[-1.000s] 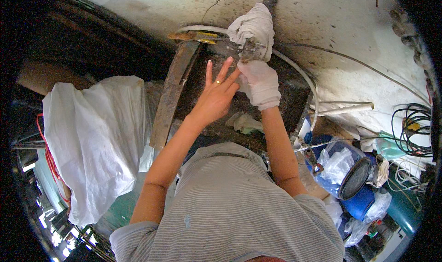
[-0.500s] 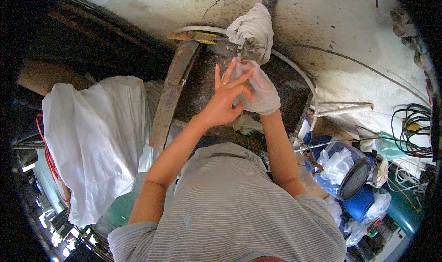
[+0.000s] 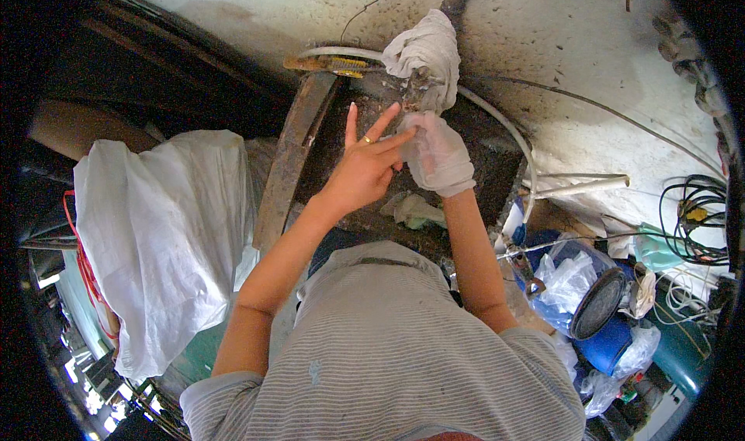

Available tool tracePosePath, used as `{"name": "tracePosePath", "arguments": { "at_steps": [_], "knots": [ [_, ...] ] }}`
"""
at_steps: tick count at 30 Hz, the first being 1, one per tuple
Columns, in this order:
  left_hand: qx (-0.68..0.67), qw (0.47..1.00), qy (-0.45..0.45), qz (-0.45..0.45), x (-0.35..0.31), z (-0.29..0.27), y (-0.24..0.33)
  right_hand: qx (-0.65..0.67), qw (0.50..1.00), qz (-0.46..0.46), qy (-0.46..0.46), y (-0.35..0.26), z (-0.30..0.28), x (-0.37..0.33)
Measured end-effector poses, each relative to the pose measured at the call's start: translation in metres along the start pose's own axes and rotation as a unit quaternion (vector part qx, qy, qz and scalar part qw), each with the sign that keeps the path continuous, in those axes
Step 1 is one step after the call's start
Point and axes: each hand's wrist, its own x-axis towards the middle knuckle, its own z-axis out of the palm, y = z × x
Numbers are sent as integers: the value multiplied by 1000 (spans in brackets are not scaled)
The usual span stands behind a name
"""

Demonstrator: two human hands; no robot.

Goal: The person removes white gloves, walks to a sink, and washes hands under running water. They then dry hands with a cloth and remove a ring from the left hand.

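My right hand (image 3: 444, 160) wears a thin, whitish, see-through glove (image 3: 458, 179) that ends at the wrist. Its fingers look loosely bent, with nothing visible in them; the glove blurs their outline. My left hand (image 3: 365, 166) is bare, with a ring on one finger. Three of its fingers are stretched apart, and one tip reaches the fingertips of the glove. Its index finger and thumb curl and are partly hidden. Just beyond both hands stands a dirty metal fitting (image 3: 423, 84) wrapped in white cloth (image 3: 427, 49). A crumpled pale rag (image 3: 413, 210) lies below the glove.
A rusty metal frame (image 3: 283, 166) borders the dark work surface. White sheeting (image 3: 167, 239) covers something at left. A pale hose (image 3: 504, 115) curves behind my hands. To the right are a blue container (image 3: 605, 344), clear plastic bags (image 3: 570, 278) and coiled black cable (image 3: 691, 220).
My left hand has shifted left, its fingers spreading away from the gloved hand. The gloved right hand has drawn slightly nearer, its fingers now more bent.
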Motion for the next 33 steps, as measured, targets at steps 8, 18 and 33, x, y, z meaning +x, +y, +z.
{"name": "tracePosePath", "arguments": {
  "at_steps": [8,18,33],
  "knots": [
    [22,998,7,53,-1,11,-4,-371,925,-46,-67,-73,-2,26],
    [-34,998,24,39,12,18,1,-337,936,-101,-10,-49,-7,15],
    [-43,998,23,37,7,15,4,651,734,175,-84,-41,13,-1]
  ]
}}
